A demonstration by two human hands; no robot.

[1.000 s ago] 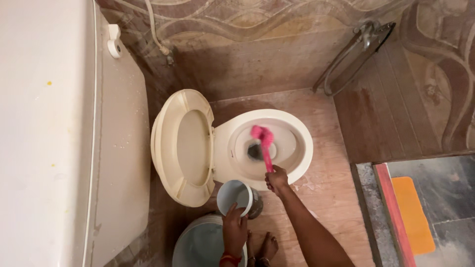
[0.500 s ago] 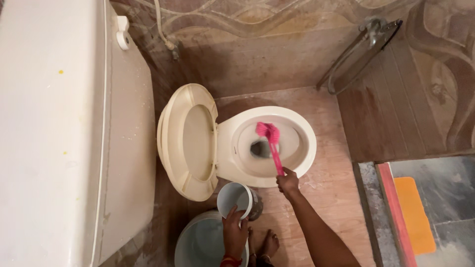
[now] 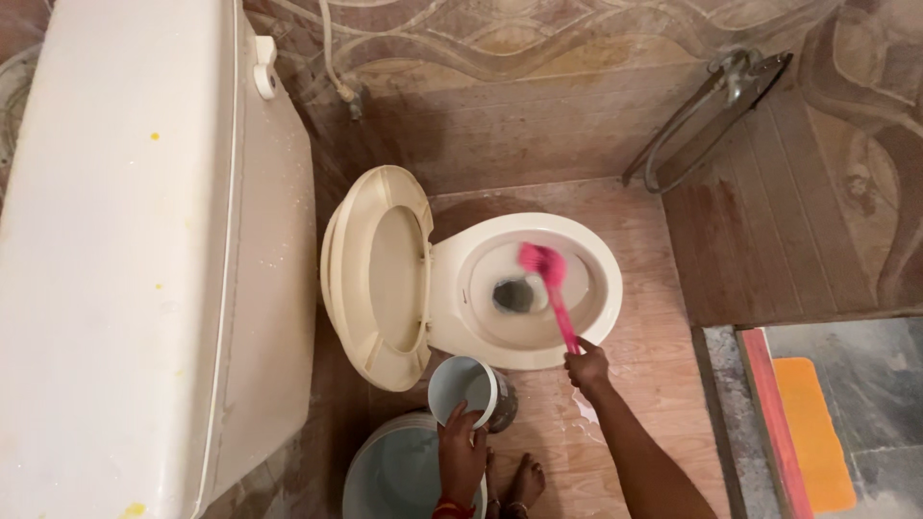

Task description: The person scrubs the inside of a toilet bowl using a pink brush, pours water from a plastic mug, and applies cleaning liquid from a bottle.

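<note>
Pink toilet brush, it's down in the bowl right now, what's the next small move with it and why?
Probably sweep the pink brush leftward around the drain. The right hand holds its handle at the toilet bowl rim with the bristles on the right inner wall, while the left hand holds the white mug ready.

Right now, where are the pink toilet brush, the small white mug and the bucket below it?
pink toilet brush [image 3: 541, 259], head view, on its blurred bristle head inside the bowl.
small white mug [image 3: 461, 383], head view, on its inner wall.
bucket [image 3: 394, 471], head view, on its pale inside, left of the wrist.
</note>
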